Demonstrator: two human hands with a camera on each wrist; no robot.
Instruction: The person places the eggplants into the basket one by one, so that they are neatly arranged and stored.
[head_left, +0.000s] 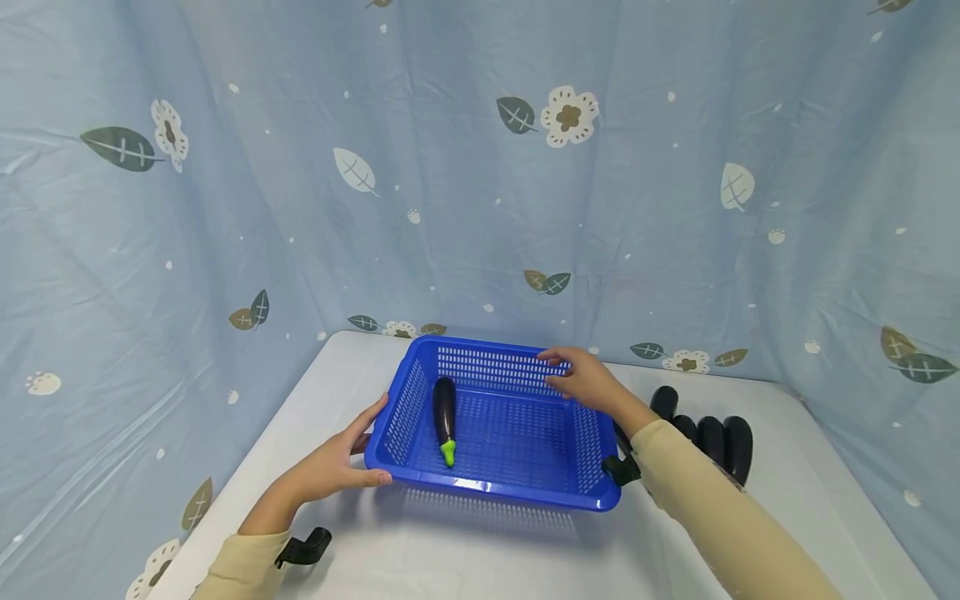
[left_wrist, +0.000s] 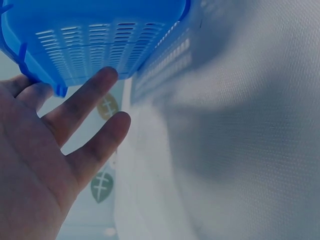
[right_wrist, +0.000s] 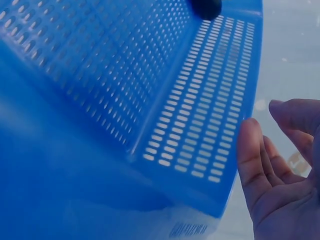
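A blue plastic basket (head_left: 491,497) with slotted walls stands in the middle of the white table. Inside, near its left wall, lies one dark purple eggplant (head_left: 444,408), its green stem end toward the front. My left hand (head_left: 330,467) is at the basket's left end, thumb along the front corner and forefinger at the rim. In the left wrist view its fingers (left_wrist: 95,150) are spread and straight beside the slotted wall. My right hand (head_left: 588,382) is over the back right corner, fingers relaxed; in the right wrist view a fingertip (right_wrist: 248,127) is right at the rim.
Several black, long, rounded things (head_left: 738,446) lie side by side on the table right of the basket, partly hidden by the right forearm. A light blue curtain (head_left: 465,208) with leaves and flowers hangs behind and around the white table (head_left: 817,492).
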